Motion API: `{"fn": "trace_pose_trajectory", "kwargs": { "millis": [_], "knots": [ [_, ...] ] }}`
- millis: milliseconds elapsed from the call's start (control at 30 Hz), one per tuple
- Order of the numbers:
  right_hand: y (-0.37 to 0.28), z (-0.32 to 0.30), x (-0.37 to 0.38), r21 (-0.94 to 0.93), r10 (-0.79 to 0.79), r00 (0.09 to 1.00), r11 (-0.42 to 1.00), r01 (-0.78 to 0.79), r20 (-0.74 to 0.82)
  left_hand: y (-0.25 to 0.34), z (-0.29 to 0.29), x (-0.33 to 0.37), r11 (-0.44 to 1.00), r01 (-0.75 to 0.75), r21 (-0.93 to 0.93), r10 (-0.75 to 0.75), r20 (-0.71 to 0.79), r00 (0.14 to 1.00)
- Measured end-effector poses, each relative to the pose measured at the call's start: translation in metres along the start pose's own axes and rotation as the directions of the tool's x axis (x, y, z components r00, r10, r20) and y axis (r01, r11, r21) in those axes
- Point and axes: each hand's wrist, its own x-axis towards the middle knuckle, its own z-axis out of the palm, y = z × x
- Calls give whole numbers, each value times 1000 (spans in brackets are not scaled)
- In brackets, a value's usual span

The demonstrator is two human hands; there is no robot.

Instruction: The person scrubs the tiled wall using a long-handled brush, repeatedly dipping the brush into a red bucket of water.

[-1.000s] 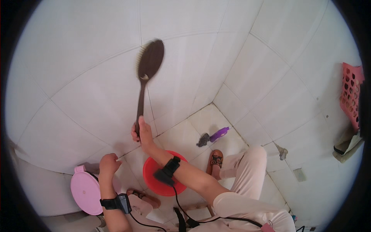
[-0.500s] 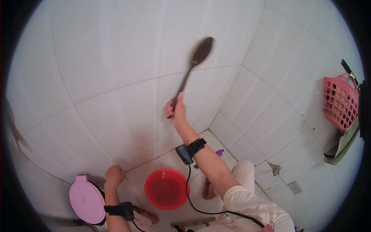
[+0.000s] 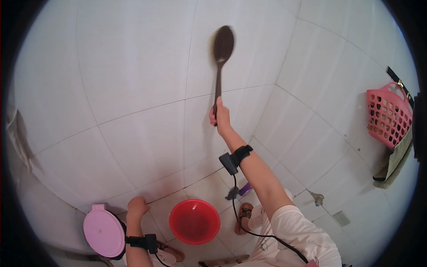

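With its grip clamped round the lower end of the handle [image 3: 218, 82], seemingly for reach, the right hand [image 3: 220, 116] holds the brush [image 3: 223, 43] high before the tiled wall [image 3: 142, 75], while the left hand [image 3: 138, 206] hangs near the pink bin [image 3: 104, 233], its grip too unclear to tell.

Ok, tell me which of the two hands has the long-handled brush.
The right hand, gripping the dark brush by its handle; the left hand, near the pink lid, shows nothing held.
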Motion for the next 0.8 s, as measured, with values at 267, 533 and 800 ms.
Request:
{"fn": "trace_pose_trajectory", "kwargs": {
  "millis": [267,533,800],
  "knots": [
    [39,-19,5,17,-18,996,1000,17,87,12,-4,11,1000,-2,26,2,6,1000],
    [55,-22,-27,-216,35,996,976,-16,83,18,10,23,999,-41,27,39,72,997],
    [-122,-8,46,-42,-162,958,983,177,237,25,18,31,994,-91,64,89,35,995]
  ]
}}
